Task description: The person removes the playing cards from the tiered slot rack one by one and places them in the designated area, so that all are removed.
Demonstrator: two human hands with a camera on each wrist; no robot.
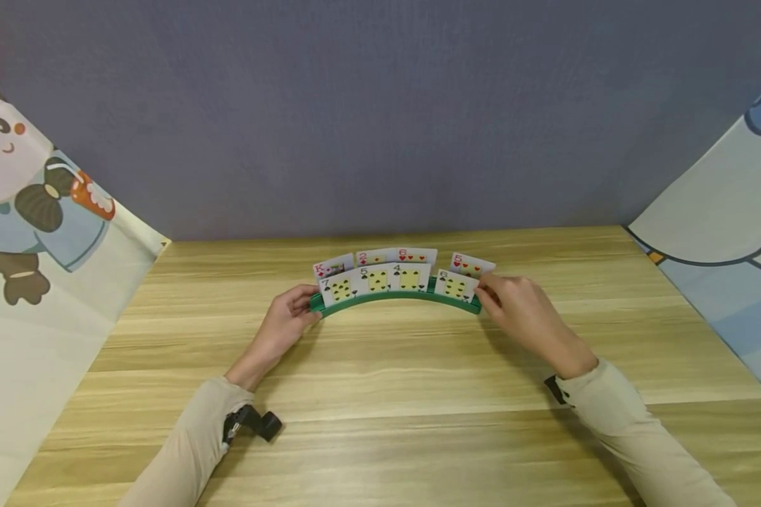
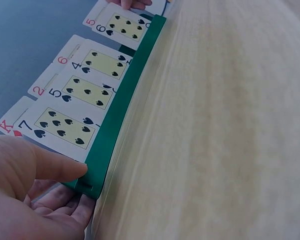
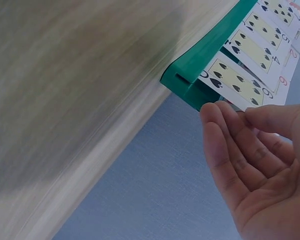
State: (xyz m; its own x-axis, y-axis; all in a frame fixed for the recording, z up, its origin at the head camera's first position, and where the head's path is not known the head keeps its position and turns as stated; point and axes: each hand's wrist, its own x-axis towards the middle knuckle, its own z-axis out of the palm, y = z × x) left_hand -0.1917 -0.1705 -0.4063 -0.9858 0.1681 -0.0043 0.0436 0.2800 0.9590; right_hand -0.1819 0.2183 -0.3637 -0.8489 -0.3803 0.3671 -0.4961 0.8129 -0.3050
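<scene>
Green card rack (image 2: 122,102), curved, between both hands (image 1: 283,320) (image 1: 521,310)

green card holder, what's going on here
A person's left hand grips one end of a curved green card holder while the right hand pinches the outer edge of the six of spades. The seven, five and four of spades also stand in the front row, with a gap between the four and the six. Red-suited cards stand behind.
</scene>
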